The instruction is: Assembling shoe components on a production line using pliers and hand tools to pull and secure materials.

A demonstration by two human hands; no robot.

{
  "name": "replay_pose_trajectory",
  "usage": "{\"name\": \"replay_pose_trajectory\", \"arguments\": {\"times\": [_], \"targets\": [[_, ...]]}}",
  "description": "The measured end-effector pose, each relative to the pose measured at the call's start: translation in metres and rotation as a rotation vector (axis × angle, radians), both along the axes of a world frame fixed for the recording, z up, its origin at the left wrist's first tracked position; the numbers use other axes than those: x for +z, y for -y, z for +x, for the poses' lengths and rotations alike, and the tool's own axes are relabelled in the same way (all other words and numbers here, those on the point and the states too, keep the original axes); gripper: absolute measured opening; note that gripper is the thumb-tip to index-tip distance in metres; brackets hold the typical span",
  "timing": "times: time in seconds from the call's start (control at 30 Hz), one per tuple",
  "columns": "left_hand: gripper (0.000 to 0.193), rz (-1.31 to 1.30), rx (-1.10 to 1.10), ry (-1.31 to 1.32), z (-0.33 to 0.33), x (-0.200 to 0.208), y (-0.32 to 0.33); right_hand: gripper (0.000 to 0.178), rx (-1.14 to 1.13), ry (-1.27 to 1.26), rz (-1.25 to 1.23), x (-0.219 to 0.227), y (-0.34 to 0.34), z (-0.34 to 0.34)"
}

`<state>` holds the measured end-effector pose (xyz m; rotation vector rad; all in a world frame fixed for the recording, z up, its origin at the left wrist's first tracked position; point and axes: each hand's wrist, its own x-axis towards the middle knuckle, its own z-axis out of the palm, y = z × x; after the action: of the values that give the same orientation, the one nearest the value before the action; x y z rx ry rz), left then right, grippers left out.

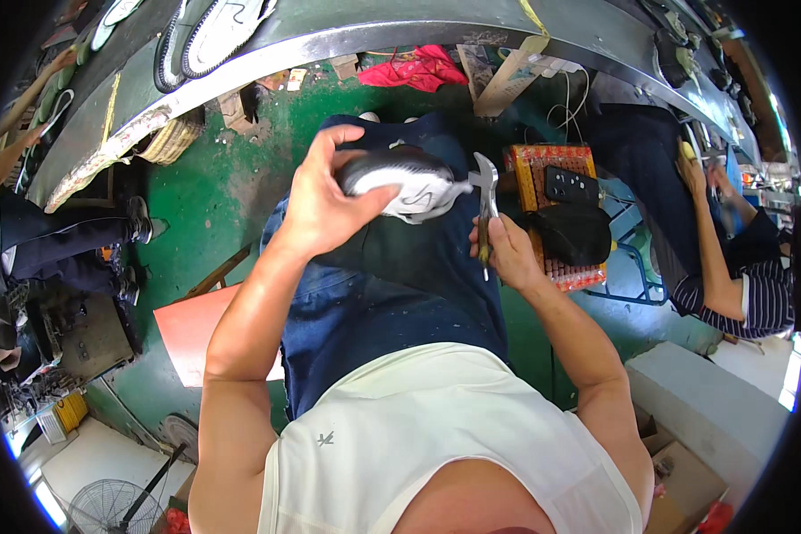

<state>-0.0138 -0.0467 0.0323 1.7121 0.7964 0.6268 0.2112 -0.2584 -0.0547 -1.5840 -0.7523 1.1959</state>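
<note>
Above my lap, my left hand (316, 200) grips a black-and-white shoe (414, 185) by one end, thumb across its pale side and fingers behind. The shoe lies on its side in the air, its dark edge toward the bench. My right hand (513, 249) is closed round the handles of metal lasting pincers (488, 187), which stand upright with the curved head at the top. A short stub on that head points left, close to the shoe's right end; whether they touch I cannot tell.
A bench (329, 37) curves across the front, with white shoes (222, 36) at its left. Right of my knees, an orange crate (552, 165) bears a phone (571, 187) and a dark pouch (571, 235). People work on both sides. A pink board (191, 334) lies lower left.
</note>
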Motion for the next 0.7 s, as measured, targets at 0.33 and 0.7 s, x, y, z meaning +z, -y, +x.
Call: {"name": "replay_pose_trajectory", "arguments": {"times": [0.33,0.7], "targets": [[0.071,-0.466,-0.306,-0.283,0.053,-0.111,-0.006,0.028,0.163,0.091,-0.167,-0.002,0.006,0.011],[0.031,0.2,-0.097,-0.546,0.021,-0.122,0.021,0.032,0.526,0.541,-0.373,0.005,-0.017,-0.008]]}}
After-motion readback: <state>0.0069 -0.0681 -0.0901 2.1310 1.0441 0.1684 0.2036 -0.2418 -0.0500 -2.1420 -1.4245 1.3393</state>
